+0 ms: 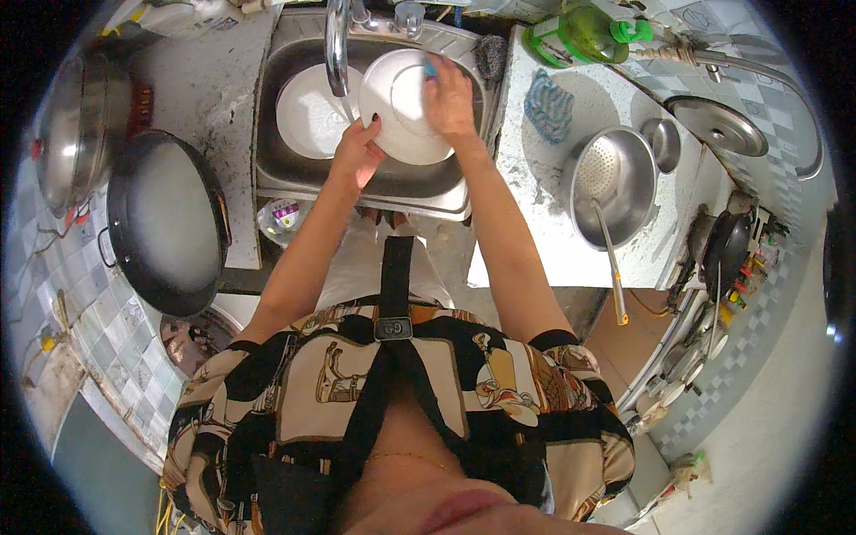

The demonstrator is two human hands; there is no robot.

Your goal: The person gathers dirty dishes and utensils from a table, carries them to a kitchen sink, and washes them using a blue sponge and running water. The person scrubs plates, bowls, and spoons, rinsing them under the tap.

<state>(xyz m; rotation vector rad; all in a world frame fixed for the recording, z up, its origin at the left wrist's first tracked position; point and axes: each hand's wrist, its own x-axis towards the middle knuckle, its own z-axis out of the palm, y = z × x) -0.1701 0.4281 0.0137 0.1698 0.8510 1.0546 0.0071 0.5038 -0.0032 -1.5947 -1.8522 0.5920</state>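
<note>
My left hand [360,150] grips the near left rim of a white plate [408,137], which is tilted over the steel sink [414,187]. On the plate's right side lies my right hand [449,93], slightly blurred, with a blue cloth or sponge [430,67] partly hidden under its fingers. Another round white dish [304,114] rests in the left of the basin. The chrome faucet [336,60] reaches over the basin between the two dishes, and a thin stream of water falls near my left hand.
Right counter: a green bottle [568,37], a striped cloth [548,107], a steel bowl [632,221] holding a skimmer [598,167], a small steel bowl [665,146] and a lid [719,126]. A dark scourer [491,57] sits on the sink's edge. At left are a wok [174,221] and a steel pot [77,134].
</note>
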